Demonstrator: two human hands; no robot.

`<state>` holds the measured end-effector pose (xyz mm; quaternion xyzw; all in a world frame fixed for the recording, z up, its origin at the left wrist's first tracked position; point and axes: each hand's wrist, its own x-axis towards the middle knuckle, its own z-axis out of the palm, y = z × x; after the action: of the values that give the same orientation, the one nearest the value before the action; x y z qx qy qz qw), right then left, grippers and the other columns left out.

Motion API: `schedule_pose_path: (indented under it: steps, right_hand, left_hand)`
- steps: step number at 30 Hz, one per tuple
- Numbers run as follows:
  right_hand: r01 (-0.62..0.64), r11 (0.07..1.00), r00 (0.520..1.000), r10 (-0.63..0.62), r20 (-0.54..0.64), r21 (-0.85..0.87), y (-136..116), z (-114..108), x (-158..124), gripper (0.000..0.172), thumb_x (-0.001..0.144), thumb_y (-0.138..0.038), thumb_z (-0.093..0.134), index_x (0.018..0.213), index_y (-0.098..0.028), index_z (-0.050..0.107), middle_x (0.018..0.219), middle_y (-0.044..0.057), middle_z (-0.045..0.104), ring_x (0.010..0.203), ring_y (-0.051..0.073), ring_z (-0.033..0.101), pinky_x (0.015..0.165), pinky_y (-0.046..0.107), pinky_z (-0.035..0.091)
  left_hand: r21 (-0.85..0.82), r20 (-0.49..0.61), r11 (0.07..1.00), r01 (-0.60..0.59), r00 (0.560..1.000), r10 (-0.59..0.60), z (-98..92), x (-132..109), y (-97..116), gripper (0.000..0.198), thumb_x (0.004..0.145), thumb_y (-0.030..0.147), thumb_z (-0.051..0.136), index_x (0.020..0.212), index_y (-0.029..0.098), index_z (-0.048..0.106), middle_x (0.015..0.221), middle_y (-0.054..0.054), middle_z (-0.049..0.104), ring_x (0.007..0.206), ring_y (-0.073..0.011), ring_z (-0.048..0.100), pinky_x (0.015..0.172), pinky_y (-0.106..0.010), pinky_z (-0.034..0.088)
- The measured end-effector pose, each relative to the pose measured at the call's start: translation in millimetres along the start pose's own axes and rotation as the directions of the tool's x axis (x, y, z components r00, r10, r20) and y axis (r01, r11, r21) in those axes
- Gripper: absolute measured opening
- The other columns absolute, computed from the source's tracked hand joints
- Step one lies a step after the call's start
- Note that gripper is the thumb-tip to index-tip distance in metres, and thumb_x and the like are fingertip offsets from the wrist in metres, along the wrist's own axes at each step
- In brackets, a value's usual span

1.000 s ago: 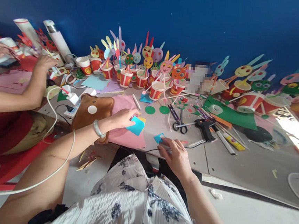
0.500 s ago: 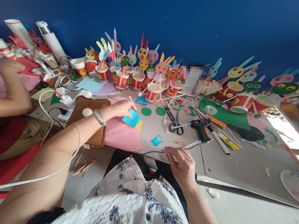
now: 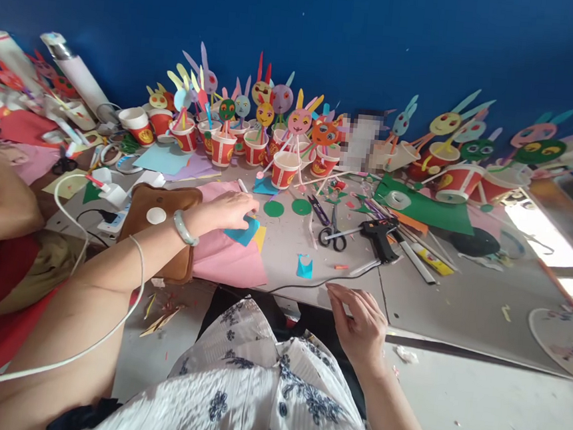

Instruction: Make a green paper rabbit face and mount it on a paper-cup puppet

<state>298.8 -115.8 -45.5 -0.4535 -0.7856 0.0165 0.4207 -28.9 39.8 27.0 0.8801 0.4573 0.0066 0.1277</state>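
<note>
My left hand (image 3: 231, 210), with a pale bangle on its wrist, reaches over a pink paper sheet (image 3: 227, 260). Its fingers are closed on the upper edge of a small blue paper piece (image 3: 243, 232), low over the pink sheet. A yellow paper (image 3: 260, 238) sticks out beside it. Just behind the fingers is a white pen-like stick (image 3: 243, 186), partly hidden. At the table's front edge my right hand (image 3: 360, 318) is loosely bent, its fingers stretched leftward with nothing seen in them. A cut blue scrap (image 3: 305, 267) and two green paper circles (image 3: 273, 208) lie between the hands.
Scissors (image 3: 333, 236) and a black glue gun (image 3: 381, 235) with its cable lie at right centre. Paper cups (image 3: 286, 169) with rabbit-faced figures line the wall. A brown hot-water bag (image 3: 162, 231) sits under my left arm, crossed by a white cable. Another person's arm (image 3: 2, 197) is at left.
The blue paper in my left hand has tipped down towards the pink sheet. My right hand has shifted a little right. The blue scrap has turned and moved slightly right; the view has shifted.
</note>
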Motion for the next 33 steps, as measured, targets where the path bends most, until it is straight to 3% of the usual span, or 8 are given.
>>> schedule_pose_path:
  steps: [4, 7, 11, 16, 20, 24, 27, 33]
  right_hand:
    - [-0.033, 0.999, 0.999, 0.033, 0.006, 0.035, -1.5, 0.2, 3.8, 0.013, 0.09, -0.012, 0.068, 0.09, -0.024, 0.066, 0.081, 0.002, 0.077, 0.07, 0.019, 0.07, 0.068, 0.034, 0.053]
    - [-0.01, 1.0, 0.999, 0.009, 0.038, 0.021, -3.1, 1.2, 9.4, 0.016, 0.089, -0.019, 0.073, 0.08, -0.024, 0.061, 0.077, 0.001, 0.076, 0.07, 0.018, 0.069, 0.069, 0.035, 0.052]
    - [0.126, 0.992, 0.973, -0.121, 0.195, -0.016, -9.5, 8.5, 22.3, 0.015, 0.092, -0.035, 0.073, 0.093, -0.022, 0.066, 0.102, 0.008, 0.08, 0.092, 0.025, 0.072, 0.083, 0.042, 0.053]
    - [0.27, 0.962, 0.862, -0.26, 0.436, 0.039, -27.8, 35.9, 51.5, 0.052, 0.095, -0.054, 0.063, 0.129, -0.015, 0.064, 0.134, 0.019, 0.069, 0.125, 0.033, 0.063, 0.101, 0.051, 0.051]
    - [0.318, 0.944, 0.791, -0.313, 0.525, 0.083, -39.0, 70.9, 72.7, 0.072, 0.093, -0.061, 0.062, 0.146, -0.013, 0.055, 0.146, 0.022, 0.06, 0.138, 0.036, 0.053, 0.111, 0.056, 0.045]
    - [0.352, 0.933, 0.749, -0.326, 0.577, 0.07, -43.5, 101.7, 86.7, 0.08, 0.091, -0.061, 0.063, 0.151, -0.01, 0.05, 0.154, 0.025, 0.051, 0.144, 0.039, 0.046, 0.116, 0.059, 0.039]
    - [0.351, 0.936, 0.755, -0.308, 0.579, 0.04, -45.0, 113.5, 95.5, 0.078, 0.089, -0.06, 0.067, 0.147, -0.01, 0.052, 0.152, 0.027, 0.052, 0.143, 0.04, 0.045, 0.116, 0.06, 0.037]
    - [0.267, 0.963, 0.812, -0.24, 0.532, 0.028, -40.3, 123.1, 104.0, 0.052, 0.092, -0.048, 0.067, 0.128, -0.011, 0.059, 0.143, 0.028, 0.056, 0.132, 0.04, 0.051, 0.108, 0.057, 0.045]
  left_hand:
    - [-0.073, 0.15, 0.995, -0.07, 0.985, 0.08, -4.0, 9.3, 3.7, 0.025, 0.069, 0.022, 0.071, 0.094, 0.02, 0.068, 0.098, -0.005, 0.069, 0.086, -0.0216, 0.062, 0.07, -0.029, 0.041]
    - [-0.111, 0.163, 0.992, -0.065, 0.983, 0.082, -1.9, 14.3, -6.9, 0.023, 0.067, 0.021, 0.072, 0.089, 0.019, 0.067, 0.096, -0.004, 0.068, 0.083, -0.0197, 0.061, 0.068, -0.028, 0.041]
    - [-0.238, 0.031, 0.969, -0.065, 0.997, 0.074, 4.3, 19.5, -32.4, 0.027, 0.07, 0.021, 0.075, 0.095, 0.018, 0.067, 0.097, -0.003, 0.067, 0.084, -0.0166, 0.062, 0.075, -0.026, 0.046]
    - [-0.267, -0.151, 0.962, -0.066, 0.988, 0.026, 11.9, 24.3, -49.8, 0.033, 0.068, 0.022, 0.082, 0.096, 0.017, 0.066, 0.098, -0.003, 0.064, 0.084, -0.0157, 0.064, 0.077, -0.026, 0.049]
    - [-0.265, -0.244, 0.963, -0.038, 0.969, -0.029, 14.1, 25.6, -49.2, 0.038, 0.074, 0.014, 0.074, 0.112, 0.016, 0.065, 0.114, -0.007, 0.064, 0.09, -0.0164, 0.067, 0.08, -0.026, 0.052]
    - [-0.13, -0.211, 0.981, -0.147, 0.97, 0.117, 18.6, 29.1, -50.5, 0.027, 0.089, 0.015, 0.058, 0.114, 0.017, 0.068, 0.119, -0.01, 0.067, 0.108, -0.0208, 0.065, 0.093, -0.031, 0.05]
    - [0.01, -0.173, 0.989, -0.146, 0.974, 0.146, 24.2, 32.9, -51.5, 0.023, 0.092, 0.014, 0.052, 0.105, 0.016, 0.071, 0.11, -0.01, 0.071, 0.101, -0.0217, 0.066, 0.092, -0.033, 0.048]
    - [0.097, -0.195, 0.991, -0.089, 0.975, 0.107, 30.5, 37.5, -48.0, 0.02, 0.087, 0.008, 0.051, 0.092, 0.013, 0.07, 0.098, -0.012, 0.071, 0.095, -0.0247, 0.065, 0.087, -0.035, 0.047]
